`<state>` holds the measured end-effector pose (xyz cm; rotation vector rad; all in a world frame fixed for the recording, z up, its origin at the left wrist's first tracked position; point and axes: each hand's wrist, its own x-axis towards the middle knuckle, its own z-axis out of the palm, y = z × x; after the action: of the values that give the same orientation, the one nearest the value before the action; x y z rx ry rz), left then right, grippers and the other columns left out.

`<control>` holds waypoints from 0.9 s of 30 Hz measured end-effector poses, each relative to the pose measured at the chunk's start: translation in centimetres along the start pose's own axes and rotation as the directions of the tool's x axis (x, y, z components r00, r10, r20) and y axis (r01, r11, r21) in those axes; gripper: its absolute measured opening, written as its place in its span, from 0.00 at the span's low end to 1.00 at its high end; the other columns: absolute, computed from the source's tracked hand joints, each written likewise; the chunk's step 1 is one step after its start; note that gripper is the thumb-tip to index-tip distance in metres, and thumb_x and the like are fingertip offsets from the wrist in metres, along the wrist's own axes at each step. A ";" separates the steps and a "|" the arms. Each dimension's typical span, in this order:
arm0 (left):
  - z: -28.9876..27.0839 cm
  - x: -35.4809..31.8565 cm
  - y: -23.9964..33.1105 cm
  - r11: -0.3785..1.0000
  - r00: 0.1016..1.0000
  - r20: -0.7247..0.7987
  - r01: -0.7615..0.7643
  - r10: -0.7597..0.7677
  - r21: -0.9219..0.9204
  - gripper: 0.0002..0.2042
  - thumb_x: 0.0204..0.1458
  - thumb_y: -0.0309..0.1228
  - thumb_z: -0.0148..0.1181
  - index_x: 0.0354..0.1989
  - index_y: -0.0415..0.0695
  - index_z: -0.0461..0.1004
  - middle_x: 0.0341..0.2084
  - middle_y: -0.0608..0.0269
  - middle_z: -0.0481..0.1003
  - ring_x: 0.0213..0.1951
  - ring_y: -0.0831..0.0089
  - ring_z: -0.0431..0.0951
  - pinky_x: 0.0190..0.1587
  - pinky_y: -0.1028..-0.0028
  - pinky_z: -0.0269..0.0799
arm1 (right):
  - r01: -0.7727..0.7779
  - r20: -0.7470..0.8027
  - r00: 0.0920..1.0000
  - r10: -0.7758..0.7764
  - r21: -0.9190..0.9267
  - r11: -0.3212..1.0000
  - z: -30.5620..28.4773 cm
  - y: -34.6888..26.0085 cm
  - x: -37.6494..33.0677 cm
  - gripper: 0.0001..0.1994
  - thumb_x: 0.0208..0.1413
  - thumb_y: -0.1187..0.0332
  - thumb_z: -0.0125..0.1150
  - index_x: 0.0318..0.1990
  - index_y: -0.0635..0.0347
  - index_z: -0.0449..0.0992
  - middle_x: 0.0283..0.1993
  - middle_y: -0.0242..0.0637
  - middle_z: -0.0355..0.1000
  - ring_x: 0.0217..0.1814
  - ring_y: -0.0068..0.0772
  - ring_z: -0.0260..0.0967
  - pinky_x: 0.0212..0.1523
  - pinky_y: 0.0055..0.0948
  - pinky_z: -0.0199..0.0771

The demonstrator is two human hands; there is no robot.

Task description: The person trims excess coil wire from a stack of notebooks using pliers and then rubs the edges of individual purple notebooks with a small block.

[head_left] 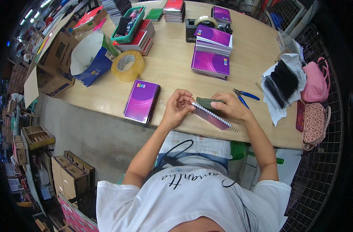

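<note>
Hands meet at the near edge of the desk (172,73): the left hand (177,108) and the right hand (229,106) hold a purple spiral notebook (212,116) between them, tilted on edge over the desk rim. The left fingers (185,101) pinch narrow at the end of its white wire binding, while the right fingers wrap around the notebook's far side together with a dark green object (208,103) pressed against it.

Just left of the left hand lies a finished purple notebook (141,101), flat on the desk. Right of the right hand rest blue-handled pliers (244,95), and beyond them a bundle of black binding coils (281,83) on white paper, with two pink bags (314,104) at the desk's right edge.

Farther off stand two stacks of purple notebooks (212,54), a roll of clear tape (127,65), a blue and white bag (91,58), and a green basket (129,24) on red books.
</note>
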<state>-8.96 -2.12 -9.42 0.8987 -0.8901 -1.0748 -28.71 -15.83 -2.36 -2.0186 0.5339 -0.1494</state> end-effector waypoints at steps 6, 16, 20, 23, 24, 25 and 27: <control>0.0 0.4 -0.2 1.000 1.000 -0.021 -0.015 0.015 0.008 0.21 0.48 0.11 0.60 0.49 0.39 0.63 0.35 0.61 0.72 0.39 0.77 0.75 0.42 0.78 0.75 | 0.071 -0.059 0.996 -0.069 0.026 0.997 0.1 -1.0 0.4 0.22 0.58 0.54 0.57 0.44 0.69 0.78 0.41 0.44 0.74 0.45 0.35 0.71 0.47 0.30 0.68; 0.8 0.0 -0.3 0.990 0.999 -0.026 0.040 -0.044 -0.132 0.26 0.48 0.14 0.63 0.56 0.41 0.62 0.34 0.61 0.74 0.37 0.76 0.76 0.41 0.77 0.75 | 0.028 -0.059 0.998 0.008 0.583 0.812 -0.7 3.0 -1.3 0.25 0.60 0.52 0.53 0.50 0.68 0.76 0.44 0.37 0.74 0.48 0.30 0.69 0.49 0.28 0.67; 0.8 0.1 -0.8 0.995 0.998 -0.024 0.049 -0.052 -0.087 0.27 0.48 0.14 0.62 0.57 0.41 0.62 0.32 0.61 0.74 0.37 0.77 0.76 0.41 0.77 0.75 | -0.005 0.016 1.000 -0.004 0.536 0.844 -0.1 1.7 0.3 0.25 0.60 0.51 0.53 0.46 0.69 0.77 0.43 0.38 0.74 0.48 0.31 0.69 0.49 0.28 0.67; 1.2 0.3 -0.5 0.994 0.997 -0.024 0.074 -0.076 -0.081 0.27 0.48 0.14 0.63 0.57 0.41 0.62 0.33 0.61 0.75 0.37 0.77 0.76 0.42 0.77 0.75 | 0.043 -0.077 0.996 -0.036 0.103 0.994 0.4 2.6 0.9 0.24 0.57 0.50 0.56 0.45 0.65 0.79 0.45 0.44 0.73 0.50 0.39 0.70 0.52 0.32 0.67; 1.3 0.6 -0.3 0.993 0.997 -0.022 0.078 -0.080 -0.083 0.27 0.47 0.14 0.63 0.57 0.41 0.62 0.33 0.61 0.75 0.37 0.77 0.77 0.42 0.77 0.75 | 0.062 -0.108 0.993 -0.056 0.056 0.997 0.3 2.7 1.1 0.23 0.57 0.50 0.57 0.45 0.64 0.79 0.46 0.45 0.73 0.50 0.41 0.70 0.52 0.33 0.67; 1.1 0.4 -0.4 0.993 0.997 -0.031 0.072 -0.075 -0.090 0.28 0.48 0.14 0.62 0.58 0.42 0.61 0.34 0.61 0.75 0.37 0.77 0.77 0.43 0.77 0.75 | 0.080 -0.115 0.989 -0.093 -0.108 0.991 -0.1 1.0 0.7 0.23 0.54 0.52 0.61 0.51 0.59 0.77 0.50 0.45 0.71 0.54 0.46 0.68 0.55 0.36 0.65; 1.1 0.3 -0.3 0.993 0.997 -0.043 0.065 -0.070 -0.103 0.29 0.48 0.14 0.62 0.59 0.42 0.60 0.35 0.61 0.75 0.38 0.77 0.77 0.44 0.77 0.75 | 0.135 -0.313 0.925 -0.214 -0.255 0.958 -0.7 -0.7 -0.1 0.25 0.52 0.52 0.63 0.54 0.57 0.76 0.54 0.47 0.68 0.57 0.49 0.65 0.57 0.38 0.64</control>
<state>-9.93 -2.69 -9.23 0.8704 -0.7641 -1.1431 -28.83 -16.07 -1.38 -2.2819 0.6044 -0.5772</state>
